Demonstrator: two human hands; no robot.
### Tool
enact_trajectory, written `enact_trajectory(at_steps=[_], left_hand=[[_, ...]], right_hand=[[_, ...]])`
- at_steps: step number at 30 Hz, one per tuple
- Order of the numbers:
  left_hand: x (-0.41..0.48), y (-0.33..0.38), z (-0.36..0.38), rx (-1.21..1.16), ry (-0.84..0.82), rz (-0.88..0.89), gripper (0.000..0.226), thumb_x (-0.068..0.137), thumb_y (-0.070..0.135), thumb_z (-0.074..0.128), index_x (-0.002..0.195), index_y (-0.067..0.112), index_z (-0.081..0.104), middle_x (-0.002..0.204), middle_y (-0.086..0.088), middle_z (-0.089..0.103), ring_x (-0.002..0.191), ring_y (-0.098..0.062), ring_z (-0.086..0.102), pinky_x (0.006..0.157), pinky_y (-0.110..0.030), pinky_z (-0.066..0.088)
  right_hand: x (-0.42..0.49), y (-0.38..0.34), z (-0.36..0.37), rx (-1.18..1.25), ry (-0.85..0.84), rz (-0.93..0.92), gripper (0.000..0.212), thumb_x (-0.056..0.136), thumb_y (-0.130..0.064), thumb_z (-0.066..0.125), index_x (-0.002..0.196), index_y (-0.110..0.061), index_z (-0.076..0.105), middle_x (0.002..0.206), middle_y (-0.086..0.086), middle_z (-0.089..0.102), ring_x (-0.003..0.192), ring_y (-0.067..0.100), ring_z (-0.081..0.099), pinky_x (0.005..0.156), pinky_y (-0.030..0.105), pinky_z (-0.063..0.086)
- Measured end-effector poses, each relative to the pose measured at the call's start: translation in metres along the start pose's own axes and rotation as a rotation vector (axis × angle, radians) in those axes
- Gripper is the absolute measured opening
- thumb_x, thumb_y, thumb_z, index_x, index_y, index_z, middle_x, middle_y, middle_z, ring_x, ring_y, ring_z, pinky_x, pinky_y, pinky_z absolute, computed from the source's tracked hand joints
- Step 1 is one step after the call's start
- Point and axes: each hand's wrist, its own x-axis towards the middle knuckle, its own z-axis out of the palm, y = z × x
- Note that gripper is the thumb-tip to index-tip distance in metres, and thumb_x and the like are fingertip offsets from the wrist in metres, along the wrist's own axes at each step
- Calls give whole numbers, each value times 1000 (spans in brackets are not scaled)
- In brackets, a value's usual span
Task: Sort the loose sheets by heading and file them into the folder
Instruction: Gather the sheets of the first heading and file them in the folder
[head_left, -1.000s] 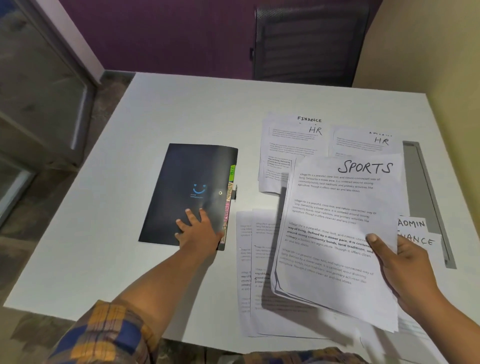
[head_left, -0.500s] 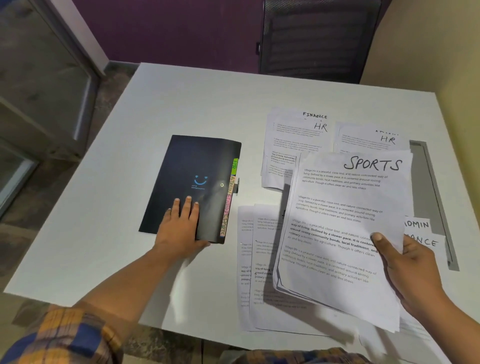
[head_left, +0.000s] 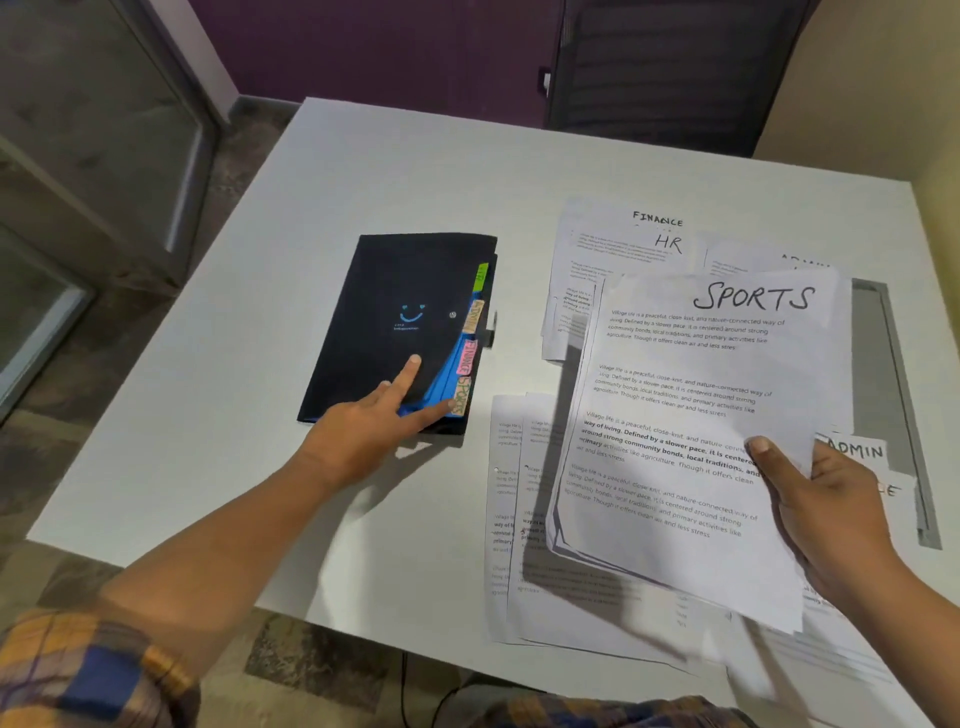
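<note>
A black folder (head_left: 395, 291) with a blue smiley lies on the white table (head_left: 363, 176), coloured index tabs along its right edge. My left hand (head_left: 374, 421) rests on its near right corner, fingers spread, lifting the cover so blue dividers (head_left: 449, 374) show beside the SPORTS tab (head_left: 461, 396). My right hand (head_left: 826, 499) holds a stack of sheets headed SPORTS (head_left: 691, 426) above the table, thumb on top. Loose sheets headed FINANCE and HR (head_left: 623, 244) lie behind the stack. More sheets (head_left: 524, 545) lie under it, and ADMIN sheets (head_left: 857, 449) at the right.
A dark mesh chair (head_left: 670, 67) stands behind the table's far edge. A grey cable slot (head_left: 893, 374) runs along the table's right side next to a beige wall. Glass panels and a dark floor are at the left.
My left hand slid from flat on the folder's lower part to its near right corner and parted the cover, exposing blue dividers. The SPORTS stack stayed in my right hand.
</note>
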Motion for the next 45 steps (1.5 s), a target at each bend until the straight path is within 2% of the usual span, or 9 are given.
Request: enact_trajectory(at_steps=[4, 7, 9, 12, 18, 26, 31, 36, 45], left_hand=[[-5, -1, -4, -3, 56, -87, 50, 98, 5, 43, 145, 22, 40, 165, -9, -4, 147, -28, 27, 80, -39, 54], [-7, 2, 0, -83, 228, -170, 33, 95, 9, 54, 128, 13, 56, 164, -6, 15, 140, -29, 41, 70, -38, 56], [-8, 3, -2, -118, 414, -186, 40, 88, 22, 68, 125, 7, 63, 153, -9, 43, 106, -31, 68, 52, -34, 54], [-9, 2, -4, -115, 557, -232, 58, 76, 39, 79, 122, 6, 67, 138, -7, 60, 60, -28, 67, 42, -27, 47], [-8, 14, -19, -223, 654, -397, 36, 89, 38, 63, 117, 17, 72, 130, 5, 66, 57, -24, 67, 47, -27, 50], [-12, 32, -35, -168, 530, -323, 22, 68, 13, 84, 64, 14, 63, 67, -1, 62, 35, -22, 46, 38, -20, 26], [-20, 43, -45, -116, 249, -143, 41, 65, 18, 85, 95, 17, 57, 91, -4, 56, 48, -20, 49, 39, -26, 22], [-21, 59, -61, 0, -32, -358, 34, 87, 7, 65, 120, 8, 57, 125, -14, 38, 74, -22, 47, 57, -34, 44], [-38, 41, -84, -15, -56, -461, 35, 84, 3, 66, 117, 11, 56, 107, -7, 64, 93, -27, 67, 64, -34, 45]], right_hand=[[0, 3, 0, -55, 8, 4, 8, 89, -26, 70, 86, -27, 76, 85, -17, 77, 78, 2, 74, 72, 18, 59], [-1, 2, -1, -69, -8, 3, 8, 92, -24, 68, 88, -27, 75, 84, -19, 77, 77, 0, 73, 72, 17, 58], [-2, 0, -3, -64, -12, 6, 10, 93, -20, 66, 90, -26, 73, 82, -20, 76, 75, -2, 73, 68, 13, 57], [-5, -5, -4, -46, -2, 9, 9, 93, -20, 66, 90, -26, 73, 82, -21, 76, 75, -3, 72, 65, 10, 56], [-11, -13, -6, -10, 23, 29, 5, 87, -27, 70, 87, -25, 75, 84, -20, 76, 76, -3, 73, 67, 10, 56], [-20, -29, -1, -123, 36, -35, 10, 95, -17, 63, 103, -17, 68, 65, -31, 70, 68, -3, 69, 68, 20, 49], [-21, -36, 2, -137, 45, -35, 10, 95, -20, 64, 104, -20, 69, 64, -31, 69, 83, 8, 65, 78, 27, 47], [-24, -43, 11, -75, 35, -20, 18, 95, -19, 64, 112, -14, 69, 78, -17, 76, 82, 13, 67, 72, 26, 48], [-36, -64, 34, -44, -18, -15, 22, 95, -22, 64, 113, -12, 70, 87, -9, 76, 87, 21, 70, 87, 39, 52]])
